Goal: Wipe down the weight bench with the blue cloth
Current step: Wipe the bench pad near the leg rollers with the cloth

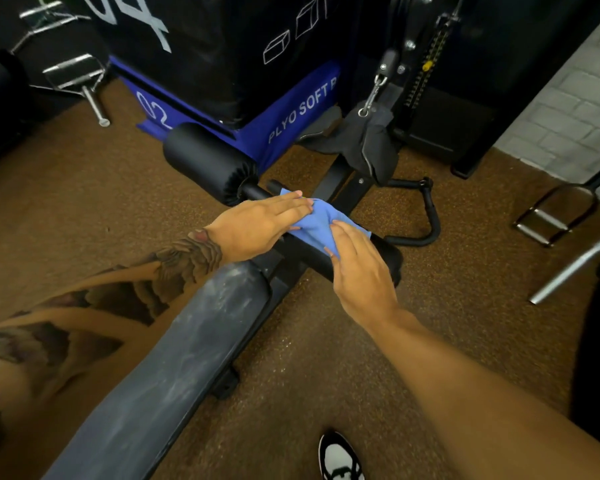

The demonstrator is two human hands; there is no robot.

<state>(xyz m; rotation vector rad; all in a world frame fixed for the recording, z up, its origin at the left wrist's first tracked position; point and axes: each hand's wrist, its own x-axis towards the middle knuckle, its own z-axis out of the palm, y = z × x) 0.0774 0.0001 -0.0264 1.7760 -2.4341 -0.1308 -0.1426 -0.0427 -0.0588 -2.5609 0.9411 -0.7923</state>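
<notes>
The left hand (260, 223) lies flat on the blue cloth (321, 221), fingers straight and close together, palm down. The right hand (361, 268) rests on the cloth's near side with gently bent fingers. Its thumb sits at the cloth's edge, but whether it nips a fold I cannot tell. Between the two hands the cloth bunches into soft ridges.

The cloth sits on the far, short pad of the weight bench (174, 358), at that pad's left edge. Part of the pad's smooth black surface stays bare to the cloth's right. The bench's long pad runs back toward the viewer, rounded at the edges, its dark vinyl streaked with pale chalky smears.

Beyond the bench's far end a fat black foam roller (208, 161) sticks out leftward, its end cap pleated. A curved black tube foot (426, 216) loops out to the right of that end. Open brown speckled floor (84, 202) spreads on both sides of the bench, wide to its left.

Past the bench's far end stands a blue plyo box (291, 112) with white lettering. Beside it a limp dark grey rag (374, 147) hangs from a carabiner. To the bench's right lie a metal handle (555, 216) and a steel bar (575, 265). A black-and-white shoe (340, 459) stands on the floor right of the bench's near part.
</notes>
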